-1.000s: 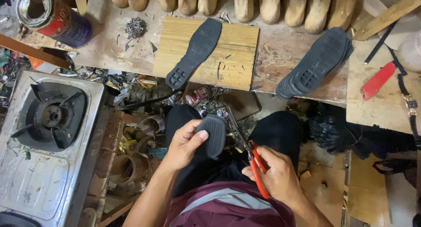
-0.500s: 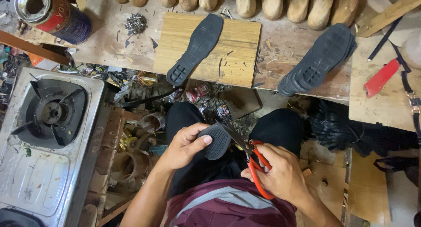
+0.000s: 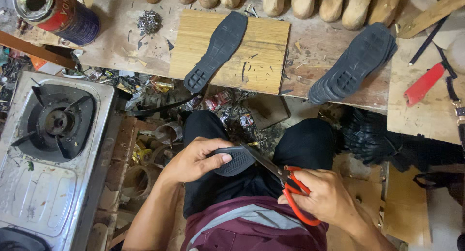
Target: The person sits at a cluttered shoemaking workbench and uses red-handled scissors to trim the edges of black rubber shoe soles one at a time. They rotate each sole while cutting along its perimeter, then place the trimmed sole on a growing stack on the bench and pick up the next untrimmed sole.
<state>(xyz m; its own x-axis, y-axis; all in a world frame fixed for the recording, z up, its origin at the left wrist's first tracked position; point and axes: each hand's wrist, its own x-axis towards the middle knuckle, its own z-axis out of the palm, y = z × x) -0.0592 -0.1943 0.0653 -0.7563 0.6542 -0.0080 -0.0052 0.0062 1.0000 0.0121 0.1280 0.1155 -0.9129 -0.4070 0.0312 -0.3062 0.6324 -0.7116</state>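
Note:
Over my lap, my left hand (image 3: 193,160) grips a black rubber sole (image 3: 236,162) by its near end, thumb on top. My right hand (image 3: 325,198) holds red-handled scissors (image 3: 286,182), whose blades reach the sole's right edge. Another black sole (image 3: 216,51) lies on a wooden board (image 3: 264,57) on the bench. A stack of black soles (image 3: 352,63) rests further right.
A steel gas stove (image 3: 53,149) stands at my left. A tin can (image 3: 55,11) and a pile of small nails (image 3: 148,21) sit at the bench's far left. Wooden shoe lasts (image 3: 310,1) line the back. A red utility knife (image 3: 424,84) lies right. Scraps litter the floor.
My left hand has turned the sole flatter and shifted it left. The scissors' blades have moved along its edge; my right hand has dropped slightly lower.

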